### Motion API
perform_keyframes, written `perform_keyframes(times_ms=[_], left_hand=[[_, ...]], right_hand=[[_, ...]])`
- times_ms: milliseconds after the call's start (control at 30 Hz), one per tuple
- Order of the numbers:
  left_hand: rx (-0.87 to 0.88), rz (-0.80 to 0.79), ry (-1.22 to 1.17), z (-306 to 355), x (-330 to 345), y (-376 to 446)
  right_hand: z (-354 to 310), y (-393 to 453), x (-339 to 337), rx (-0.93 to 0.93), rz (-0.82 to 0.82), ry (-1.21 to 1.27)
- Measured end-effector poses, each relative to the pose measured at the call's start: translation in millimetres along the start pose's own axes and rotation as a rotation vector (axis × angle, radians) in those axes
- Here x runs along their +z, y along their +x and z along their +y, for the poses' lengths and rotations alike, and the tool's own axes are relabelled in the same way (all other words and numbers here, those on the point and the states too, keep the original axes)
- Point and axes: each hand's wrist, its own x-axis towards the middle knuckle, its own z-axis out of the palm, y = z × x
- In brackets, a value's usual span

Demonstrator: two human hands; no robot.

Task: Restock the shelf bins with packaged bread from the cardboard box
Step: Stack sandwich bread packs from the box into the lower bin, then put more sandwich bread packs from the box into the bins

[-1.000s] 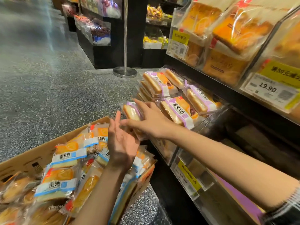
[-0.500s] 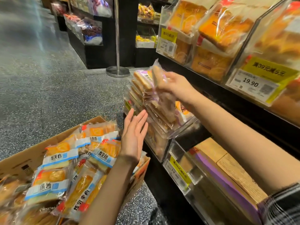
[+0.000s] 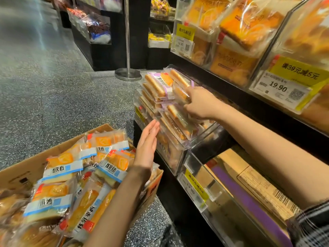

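Lowered from mid-air, the purple-banded clear-wrapped bread packet now lies atop the stack in the clear plastic shelf bin, right hand fingers curled on it; left hand, fingers straight together, hovers above the brown cardboard box

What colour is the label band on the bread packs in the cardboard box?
Blue and white, on the plastic-wrapped bread packs in the brown cardboard box; head view.

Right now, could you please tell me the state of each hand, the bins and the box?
Right hand: grips a purple-label bread pack on the pile.
Left hand: open, flat beside the clear bin.
Clear bin: heaped above its rim.
Neighbouring bin: holds flat cartons, no bread visible.
Cardboard box: open, full of blue-label packs.
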Motion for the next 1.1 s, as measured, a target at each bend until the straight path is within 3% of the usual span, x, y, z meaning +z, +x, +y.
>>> perform_keyframes(times_ms=[133,433,533,633,767,867,1000,1100], left_hand=[[-0.012,0.013,-0.003,-1,1,1],[-0.074,0.029,0.132,7,-13,-5],[-0.11,0.061,0.256,17,-31,-8],[-0.194,0.069,0.351,32,-50,-14],[-0.335,0.054,0.508,48,-76,-30],[-0.395,0.085,0.621,53,-97,-43],[-0.47,0.105,0.938,52,-127,-57],[-0.539,0.036,1.241,51,-144,-70]], right_hand=[[-6,-11,30,-0.004,0.01,-0.242],[-1,-17,42,0.012,-0.017,-0.181],[-15,-20,35,-0.039,0.169,-0.11],[-47,-31,34,-0.137,0.347,0.12],[-91,-46,57,-0.194,0.181,0.308],[-106,-54,83,-0.116,0.0,0.348],[-112,-66,118,-0.096,-0.347,0.256],[-111,-79,141,-0.012,-0.683,0.32]])
